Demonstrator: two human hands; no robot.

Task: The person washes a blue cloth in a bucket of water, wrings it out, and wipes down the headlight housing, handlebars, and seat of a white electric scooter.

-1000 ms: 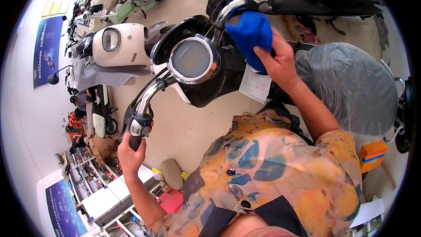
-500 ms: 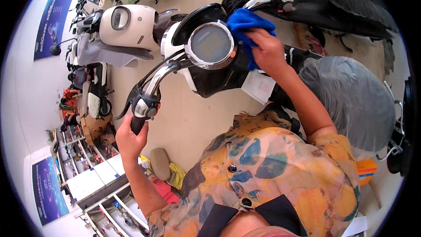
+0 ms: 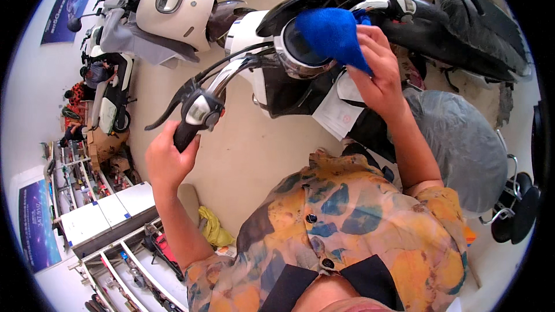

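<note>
My left hand (image 3: 167, 159) is wrapped round the black handlebar grip (image 3: 185, 135) of a scooter, below the brake lever (image 3: 173, 101) and the silver switch housing (image 3: 201, 110). At the middle of the bars sits a round instrument display (image 3: 292, 45) in a chrome rim. A bright blue cloth (image 3: 335, 33) hides its right part. My right hand (image 3: 381, 78) grips the cloth by its right edge, fingers bent. White papers (image 3: 336, 117) lie below that hand, beside the scooter's black front panel. Plastic film wraps the seat (image 3: 457, 144) to the right.
A cream scooter (image 3: 199, 20) with a grey cover (image 3: 130, 37) stands ahead on the left. Close by at the upper right is a black scooter (image 3: 445, 37). White cabinets (image 3: 107, 219) and racks of parts line the lower left; people crouch by another scooter (image 3: 113, 101) at the far left.
The blue cloth has come left from beside the display onto its face, with my right hand behind it. My left hand keeps its hold. The view has shifted, and the handlebar appears slightly turned.
</note>
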